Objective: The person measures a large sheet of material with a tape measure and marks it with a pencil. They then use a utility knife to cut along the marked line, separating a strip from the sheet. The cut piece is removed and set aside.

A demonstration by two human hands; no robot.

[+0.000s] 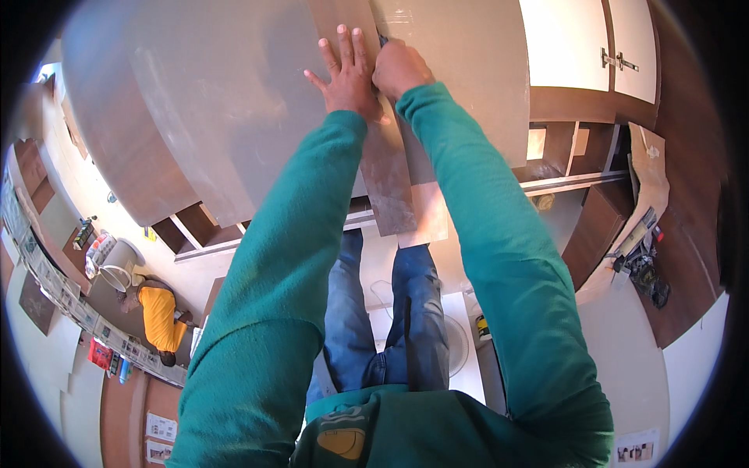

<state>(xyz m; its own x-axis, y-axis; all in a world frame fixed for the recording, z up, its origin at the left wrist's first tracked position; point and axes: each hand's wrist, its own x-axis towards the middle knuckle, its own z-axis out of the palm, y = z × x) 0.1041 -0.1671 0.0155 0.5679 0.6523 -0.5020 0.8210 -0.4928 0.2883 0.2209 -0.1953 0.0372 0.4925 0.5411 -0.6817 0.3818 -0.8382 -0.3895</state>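
My left hand lies flat with spread fingers on a long brown board strip. This strip rests across a large grey-brown sheet, and its near end sticks out past the sheet's edge. Just right of the strip, my right hand is closed in a fist against the strip's right edge. A small dark tool tip shows beyond the fist; the rest of it is hidden inside the fingers. Beneath the strip's near end a pale wooden piece juts out.
A cabinet with white doors and a latch stands at the right, above open compartments. A torn brown sheet and a dark plastic bag are beyond. At the left, a person in a yellow top bends near a bucket.
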